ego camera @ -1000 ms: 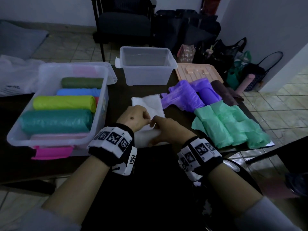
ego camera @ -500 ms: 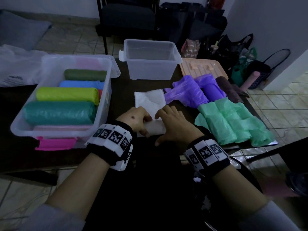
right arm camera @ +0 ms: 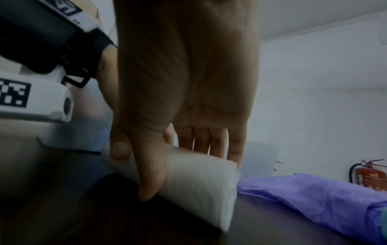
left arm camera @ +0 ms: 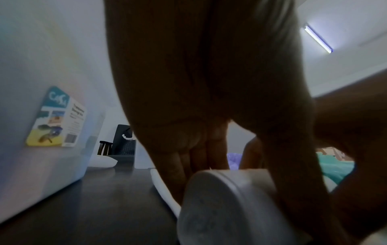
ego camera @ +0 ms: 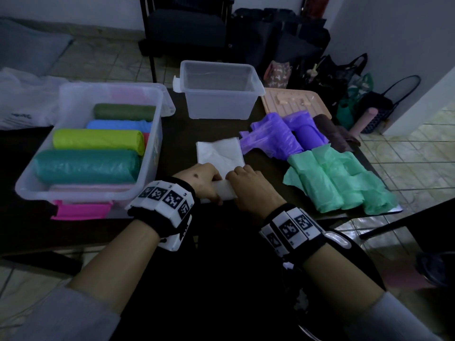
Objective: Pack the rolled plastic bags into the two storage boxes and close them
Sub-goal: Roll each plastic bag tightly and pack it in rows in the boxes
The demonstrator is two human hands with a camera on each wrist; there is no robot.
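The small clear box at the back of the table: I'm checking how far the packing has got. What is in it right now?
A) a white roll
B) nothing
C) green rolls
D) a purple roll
B: the head view looks straight into the small clear box and shows only its bare walls and floor; every packed roll sits in the large box on the left.

Head view: taken from above and behind the white roll (ego camera: 222,193), facing forward and down over the table (ego camera: 209,129). Left wrist view: set low and very near, left of the white roll (left arm camera: 226,203), looking along the palm. Right wrist view: equally near, right of the white roll (right arm camera: 194,187), facing leftward. Shared by all three: that roll.
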